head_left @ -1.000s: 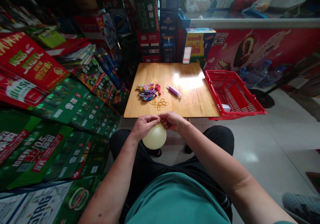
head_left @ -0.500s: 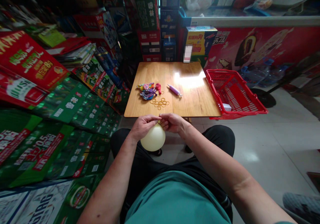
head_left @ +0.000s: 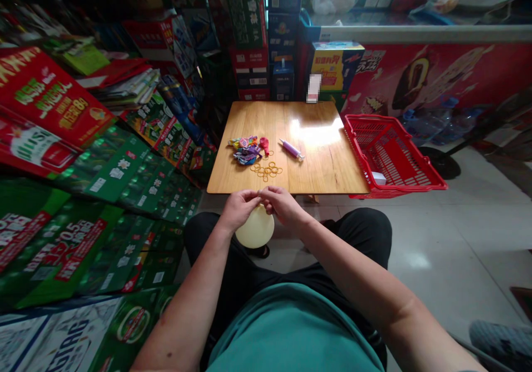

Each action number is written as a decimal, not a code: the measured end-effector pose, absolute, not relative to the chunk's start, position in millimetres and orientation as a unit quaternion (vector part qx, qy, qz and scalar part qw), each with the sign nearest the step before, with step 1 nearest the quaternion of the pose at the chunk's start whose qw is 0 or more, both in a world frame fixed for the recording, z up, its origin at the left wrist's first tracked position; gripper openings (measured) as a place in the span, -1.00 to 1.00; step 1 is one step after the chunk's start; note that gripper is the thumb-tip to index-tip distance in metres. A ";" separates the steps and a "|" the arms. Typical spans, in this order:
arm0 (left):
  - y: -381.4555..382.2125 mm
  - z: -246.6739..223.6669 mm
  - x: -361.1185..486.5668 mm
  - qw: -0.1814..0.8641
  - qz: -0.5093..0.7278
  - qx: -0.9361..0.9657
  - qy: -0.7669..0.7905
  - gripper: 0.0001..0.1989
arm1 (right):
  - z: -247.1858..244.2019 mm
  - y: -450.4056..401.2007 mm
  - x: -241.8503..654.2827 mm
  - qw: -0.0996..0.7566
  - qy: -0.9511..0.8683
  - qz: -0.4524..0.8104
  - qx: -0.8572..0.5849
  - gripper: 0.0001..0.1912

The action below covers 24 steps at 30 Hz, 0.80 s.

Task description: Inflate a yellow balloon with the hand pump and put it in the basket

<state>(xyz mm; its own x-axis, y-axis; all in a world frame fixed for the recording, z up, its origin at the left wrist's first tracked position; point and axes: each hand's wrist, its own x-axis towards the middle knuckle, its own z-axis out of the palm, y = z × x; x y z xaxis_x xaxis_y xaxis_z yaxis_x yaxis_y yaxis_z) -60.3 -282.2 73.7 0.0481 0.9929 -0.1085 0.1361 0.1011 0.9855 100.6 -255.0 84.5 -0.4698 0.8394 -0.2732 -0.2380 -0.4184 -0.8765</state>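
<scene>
A round, inflated pale yellow balloon (head_left: 254, 229) hangs below my hands, just in front of the table's near edge. My left hand (head_left: 240, 210) pinches at its neck from the left. From the right, my right hand (head_left: 281, 203) closes its fingers at the same spot, and the two hands touch. The fingers hide the neck itself. On the wooden table (head_left: 332, 167) beyond lie several rubber bands (head_left: 266, 170), a pile of limp coloured balloons (head_left: 246, 153), one of them red (head_left: 264, 144), and a purple hand pump (head_left: 291, 149).
A red shopping basket (head_left: 399, 156) with a small white item inside stands at the table's right. Stacked green beer cartons (head_left: 124, 222) line the left side. A yellow and blue box (head_left: 330, 67) and a pixelated upright object (head_left: 313, 88) stand at the table's far edge.
My right hand has shifted slightly left and turned over the balloon's neck, drawing closer to my left hand. The balloon stays nearly in place. Things on the table have not moved.
</scene>
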 end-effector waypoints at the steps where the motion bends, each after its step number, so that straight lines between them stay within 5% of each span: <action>1: -283.0 71.8 -61.0 0.533 0.448 0.475 0.537 -0.75 | 84.4 -253.9 102.1 0.373 -0.371 0.762 -0.377 -0.67; 11: -284.9 72.5 -54.6 0.557 0.546 0.376 0.500 -0.56 | 71.9 -254.7 112.9 0.375 -0.454 0.690 -0.422 -0.66; 18: -279.4 84.3 -42.5 0.475 0.539 0.451 0.529 -0.61 | 83.1 -253.9 126.6 0.365 -0.611 0.543 -0.445 -0.82; 24: -274.4 89.2 -41.6 0.309 0.560 0.472 0.606 -0.63 | 78.9 -244.5 146.6 0.439 -0.505 0.604 -0.432 -0.84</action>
